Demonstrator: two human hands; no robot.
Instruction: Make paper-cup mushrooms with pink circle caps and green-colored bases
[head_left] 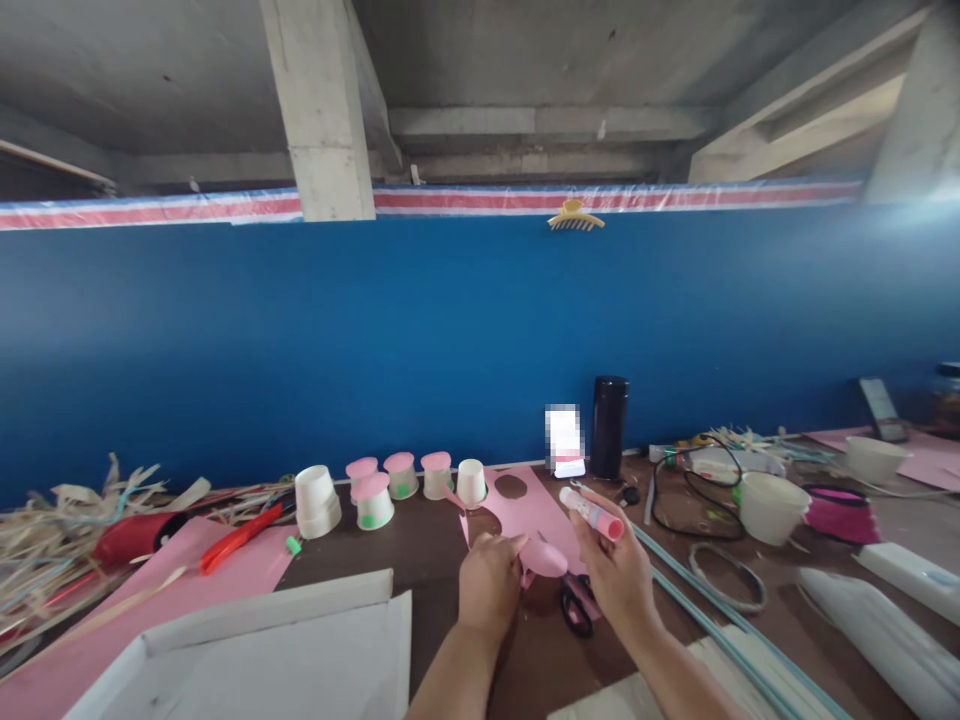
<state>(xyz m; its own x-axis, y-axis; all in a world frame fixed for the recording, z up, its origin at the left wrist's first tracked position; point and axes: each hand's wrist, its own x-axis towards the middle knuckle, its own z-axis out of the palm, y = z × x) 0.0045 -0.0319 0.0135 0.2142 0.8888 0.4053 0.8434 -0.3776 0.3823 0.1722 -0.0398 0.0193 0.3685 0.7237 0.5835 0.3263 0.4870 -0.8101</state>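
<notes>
Close to the middle of the table, my left hand (486,588) pinches a small pink paper disc (547,557) by its edge. A glue stick (591,513) with a pink end is gripped in my right hand (616,555), just right of the disc. Behind my hands lies a pink paper sheet (517,508) with round holes cut in it. Dark-handled scissors (576,606) rest on the table between my forearms, partly hidden. Upside-down paper cups with pink tops, such as one pink-topped cup (373,508), stand behind to the left, beside a plain white cup (472,482).
Stacked white cups (318,505) and a white box lid (255,650) sit at left, by red pliers-like handles (240,540). A phone (565,440) and black flask (610,428) stand against the blue partition (465,340). Blue-green strips (720,600) run along the right.
</notes>
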